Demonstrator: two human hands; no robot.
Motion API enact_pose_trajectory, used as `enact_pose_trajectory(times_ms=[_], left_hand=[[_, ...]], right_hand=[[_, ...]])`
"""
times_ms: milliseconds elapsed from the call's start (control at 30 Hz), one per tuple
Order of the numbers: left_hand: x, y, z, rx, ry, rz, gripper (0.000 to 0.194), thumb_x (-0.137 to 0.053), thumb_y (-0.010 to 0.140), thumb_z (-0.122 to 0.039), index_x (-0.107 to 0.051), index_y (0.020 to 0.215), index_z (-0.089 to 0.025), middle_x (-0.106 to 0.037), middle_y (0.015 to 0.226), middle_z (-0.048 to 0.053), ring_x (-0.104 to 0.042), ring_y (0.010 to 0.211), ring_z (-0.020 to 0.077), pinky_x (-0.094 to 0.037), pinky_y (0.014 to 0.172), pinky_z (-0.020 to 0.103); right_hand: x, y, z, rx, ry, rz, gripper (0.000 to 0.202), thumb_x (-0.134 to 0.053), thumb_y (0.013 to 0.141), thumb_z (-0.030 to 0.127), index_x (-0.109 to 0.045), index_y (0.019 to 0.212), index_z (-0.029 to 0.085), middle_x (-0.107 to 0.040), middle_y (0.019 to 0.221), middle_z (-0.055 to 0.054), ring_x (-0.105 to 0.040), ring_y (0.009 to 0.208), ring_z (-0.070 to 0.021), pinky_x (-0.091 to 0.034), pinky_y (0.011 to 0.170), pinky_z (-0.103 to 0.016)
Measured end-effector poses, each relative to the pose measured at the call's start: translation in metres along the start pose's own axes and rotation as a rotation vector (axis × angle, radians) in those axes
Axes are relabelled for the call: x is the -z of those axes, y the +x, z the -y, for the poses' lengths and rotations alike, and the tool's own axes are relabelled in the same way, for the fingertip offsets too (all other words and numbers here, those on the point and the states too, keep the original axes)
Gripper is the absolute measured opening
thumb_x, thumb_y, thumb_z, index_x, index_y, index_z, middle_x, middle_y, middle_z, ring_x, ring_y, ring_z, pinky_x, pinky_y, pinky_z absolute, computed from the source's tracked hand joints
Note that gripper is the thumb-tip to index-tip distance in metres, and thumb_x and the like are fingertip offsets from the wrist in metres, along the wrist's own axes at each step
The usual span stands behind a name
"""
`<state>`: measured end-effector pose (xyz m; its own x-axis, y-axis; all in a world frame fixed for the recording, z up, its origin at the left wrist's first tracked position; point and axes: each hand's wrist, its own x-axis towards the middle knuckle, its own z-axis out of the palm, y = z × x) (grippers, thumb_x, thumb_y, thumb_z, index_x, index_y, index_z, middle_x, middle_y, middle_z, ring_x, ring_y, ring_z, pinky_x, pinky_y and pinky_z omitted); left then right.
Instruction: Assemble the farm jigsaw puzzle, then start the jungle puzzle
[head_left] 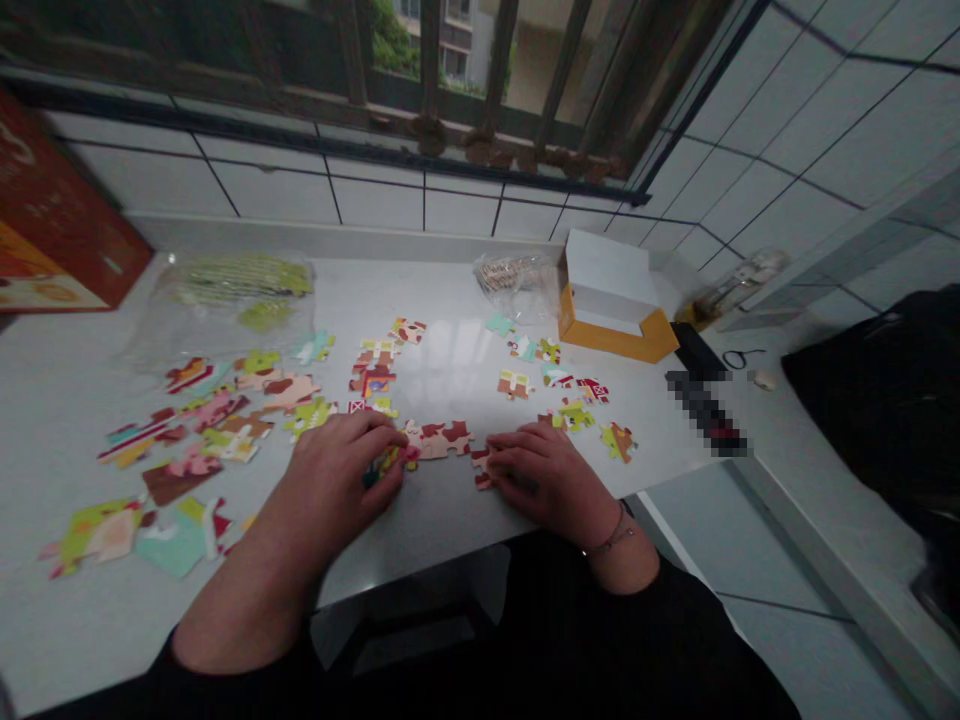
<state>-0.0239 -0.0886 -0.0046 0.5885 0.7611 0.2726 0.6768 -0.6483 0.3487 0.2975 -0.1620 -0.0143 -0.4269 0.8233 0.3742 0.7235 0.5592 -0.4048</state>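
Low over the white counter [450, 530], my left hand [341, 465] curls its fingers around a colourful jigsaw puzzle piece [390, 460] with pink, yellow and green on it, partly hidden by the fingers. Beside those fingertips lies a joined strip of pink and brown-spotted puzzle pieces [442, 440]. My right hand [544, 470] pinches a brown-and-white puzzle piece [481, 470] at its right side, just below the strip's right end. Its fingers cover part of that piece. Loose puzzle pieces [285, 390] lie to the left, and more pieces [574, 415] lie beyond my right hand.
A clear plastic bag [232, 290] of green sheets lies at the back left, near a red-orange box [60, 210]. At the back right, an open white-and-yellow box [619, 335] stands beside a smaller plastic bag [517, 285]. A dark object [697, 350] and glass bottle [742, 285] are farther right.
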Motion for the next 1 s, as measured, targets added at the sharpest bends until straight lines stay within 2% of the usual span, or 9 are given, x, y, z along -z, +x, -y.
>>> enact_pose_trajectory(times_ms=[367, 567, 700, 833, 1000], left_hand=[[0.001, 0.002, 0.0, 0.006, 0.02, 0.023, 0.023, -0.059, 0.104, -0.035, -0.078, 0.109, -0.023, -0.077, 0.12, 0.011, -0.071, 0.108, 0.0319, -0.055, 0.093, 0.048], [0.0, 0.001, 0.002, 0.0, -0.005, 0.005, 0.022, -0.059, 0.105, -0.034, -0.078, 0.109, -0.024, -0.077, 0.119, 0.01, -0.071, 0.107, 0.0304, -0.055, 0.094, 0.047], [-0.002, 0.0, 0.003, -0.003, -0.017, -0.005, 0.019, -0.062, 0.102, -0.031, -0.078, 0.109, -0.024, -0.077, 0.119, 0.01, -0.072, 0.108, 0.0309, -0.055, 0.094, 0.047], [0.001, -0.001, 0.0, 0.009, -0.015, 0.007, 0.016, -0.064, 0.1, -0.027, -0.078, 0.109, -0.024, -0.077, 0.118, 0.01, -0.073, 0.107, 0.031, -0.056, 0.095, 0.048], [0.007, -0.003, -0.005, 0.022, 0.001, 0.041, 0.015, -0.065, 0.102, -0.026, -0.076, 0.111, -0.023, -0.078, 0.12, 0.01, -0.073, 0.11, 0.0308, -0.057, 0.097, 0.049]], right_hand=[[0.001, 0.002, 0.003, -0.004, 0.0, -0.006, 0.014, -0.072, 0.103, 0.022, -0.075, 0.114, 0.028, -0.081, 0.135, -0.006, -0.072, 0.113, -0.0267, -0.054, 0.103, -0.05], [0.021, -0.007, 0.005, -0.053, 0.038, 0.12, 0.017, -0.076, 0.104, 0.029, -0.075, 0.121, 0.028, -0.078, 0.139, -0.008, -0.072, 0.12, -0.0274, -0.054, 0.108, -0.051], [0.036, -0.019, 0.011, -0.103, 0.061, 0.163, 0.013, -0.072, 0.108, 0.028, -0.075, 0.12, 0.026, -0.077, 0.134, -0.009, -0.072, 0.122, -0.0261, -0.057, 0.107, -0.048], [0.038, -0.028, 0.013, -0.157, 0.057, 0.168, 0.01, -0.07, 0.108, 0.026, -0.074, 0.117, 0.026, -0.076, 0.132, -0.009, -0.072, 0.119, -0.0257, -0.06, 0.103, -0.046], [0.037, -0.024, 0.012, -0.192, 0.103, 0.171, 0.017, -0.076, 0.106, 0.029, -0.069, 0.121, 0.029, -0.074, 0.128, -0.008, -0.071, 0.121, -0.0258, -0.058, 0.11, -0.049]])
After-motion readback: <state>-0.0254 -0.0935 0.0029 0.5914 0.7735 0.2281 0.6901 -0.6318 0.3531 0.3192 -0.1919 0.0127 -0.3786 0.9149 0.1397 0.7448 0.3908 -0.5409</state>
